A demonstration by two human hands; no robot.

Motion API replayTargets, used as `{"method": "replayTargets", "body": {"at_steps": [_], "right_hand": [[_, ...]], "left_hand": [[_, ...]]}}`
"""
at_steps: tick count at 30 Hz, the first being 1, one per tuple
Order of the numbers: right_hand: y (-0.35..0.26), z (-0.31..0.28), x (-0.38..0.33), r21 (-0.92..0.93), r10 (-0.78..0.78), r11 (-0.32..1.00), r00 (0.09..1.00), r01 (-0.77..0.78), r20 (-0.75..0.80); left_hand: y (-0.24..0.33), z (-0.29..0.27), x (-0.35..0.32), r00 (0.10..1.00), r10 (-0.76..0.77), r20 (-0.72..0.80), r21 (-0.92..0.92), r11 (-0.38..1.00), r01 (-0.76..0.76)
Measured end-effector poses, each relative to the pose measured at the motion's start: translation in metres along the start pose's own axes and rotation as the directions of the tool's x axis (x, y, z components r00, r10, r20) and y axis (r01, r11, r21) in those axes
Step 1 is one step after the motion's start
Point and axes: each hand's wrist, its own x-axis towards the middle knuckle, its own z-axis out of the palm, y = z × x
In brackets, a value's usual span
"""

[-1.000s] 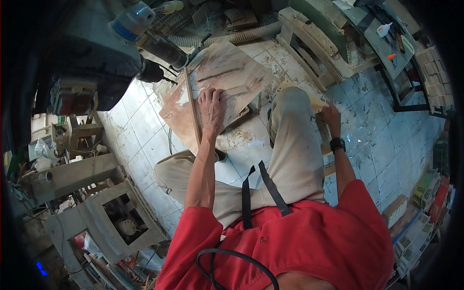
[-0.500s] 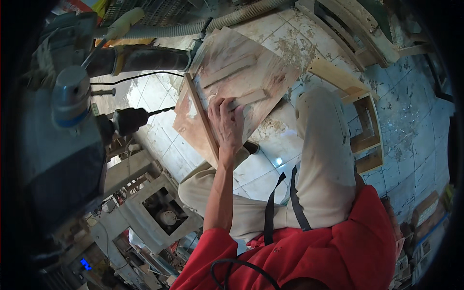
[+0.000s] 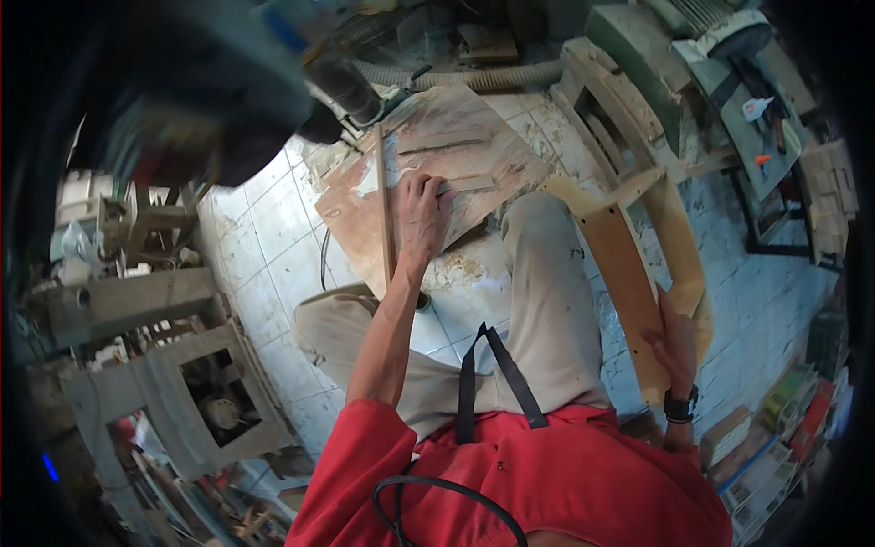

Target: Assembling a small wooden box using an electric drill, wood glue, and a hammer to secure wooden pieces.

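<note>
My left hand [image 3: 423, 217] is closed over the near end of a short wooden strip [image 3: 474, 183], low over a broad brown board [image 3: 351, 208]. A dark spot shows between thumb and fingers, too small to make out. Beside that hand, a long thin batten [image 3: 384, 182] runs along the board. A second flat strip [image 3: 445, 140] lies farther back. On the right, my right hand [image 3: 673, 342] grips the side of an open wooden frame [image 3: 622, 264] with a brown face plank, which stands tilted beside my knee. Part of that hand's grip is hidden behind the plank.
A large dark machine [image 3: 210, 82] looms blurred at upper left. A ribbed hose [image 3: 474, 77] runs behind the board. A machine stand [image 3: 210, 383] is at left, a tool-laden table [image 3: 747, 118] at upper right. Boxes [image 3: 775, 456] are stacked at lower right.
My right hand has come into view on the wooden frame, which has turned and risen nearer to me. My left hand stays at the strip. The view has shifted to the right.
</note>
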Motion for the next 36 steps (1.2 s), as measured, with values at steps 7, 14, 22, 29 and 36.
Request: {"method": "replayTargets", "body": {"at_steps": [7,14,22,29,36], "right_hand": [[-0.114,-0.065,0.003,-0.208,-0.462,0.859,0.883,0.468,0.080],[-0.190,-0.038,0.057,-0.467,-0.566,0.626,0.776,0.625,0.280],[-0.199,0.039,0.113,-0.488,-0.749,0.445,0.611,0.751,0.257],[-0.183,0.077,0.141,-0.436,-0.748,0.521,0.639,0.734,0.180],[-0.178,0.090,0.159,-0.427,-0.713,0.569,0.681,0.702,0.170]], "left_hand": [[-0.006,-0.027,-0.027,0.965,-0.261,-0.028,-0.272,0.931,0.244],[0.014,-0.107,-0.034,0.750,-0.523,0.404,-0.833,0.127,0.538],[0.002,-0.097,-0.025,0.819,-0.553,0.156,-0.186,0.798,0.574],[-0.026,-0.072,-0.025,0.899,-0.430,-0.085,-0.093,0.901,0.423],[-0.038,-0.066,-0.012,0.902,-0.429,-0.048,-0.096,0.901,0.424]]}}
